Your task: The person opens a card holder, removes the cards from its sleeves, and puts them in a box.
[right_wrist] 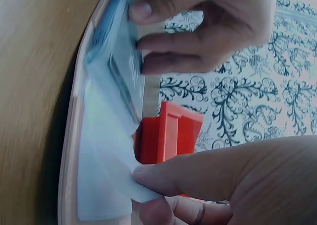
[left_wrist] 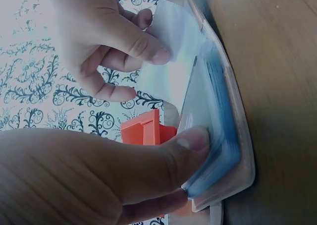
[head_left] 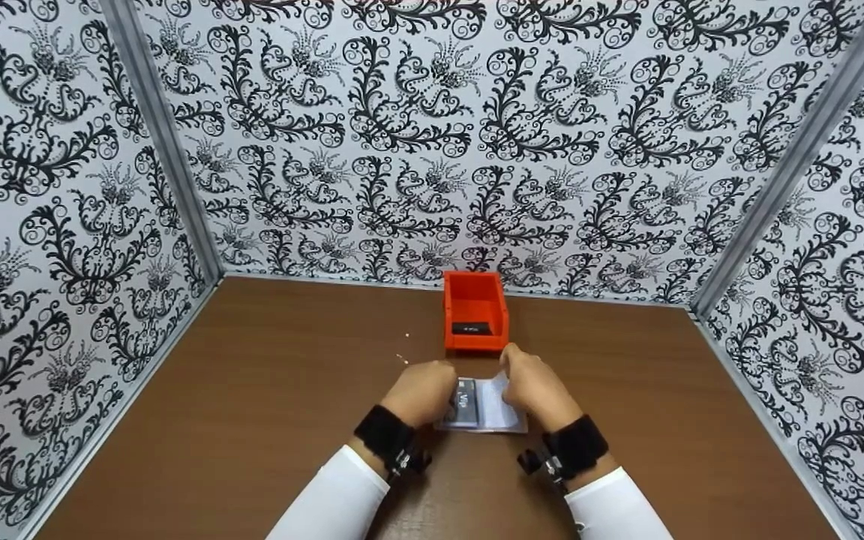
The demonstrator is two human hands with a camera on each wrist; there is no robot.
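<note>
One open card wallet [head_left: 493, 412], watched remotely by me, on the table [head_left: 267, 420] short of the red bin [head_left: 475, 343] near the back edge, left hand [head_left: 421, 391] pinching filled pages [head_left: 465, 406], right hand [head_left: 541, 386] a clear sleeve [left_wrist: 171, 81], presumably parting them.

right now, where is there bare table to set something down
Two wide patches of table look bare: from the left wall to the left hand, and from the right hand to the right wall. The middle is crowded: both hands are at the open card wallet, with the orange bin just beyond and pale specks to its left.
</note>
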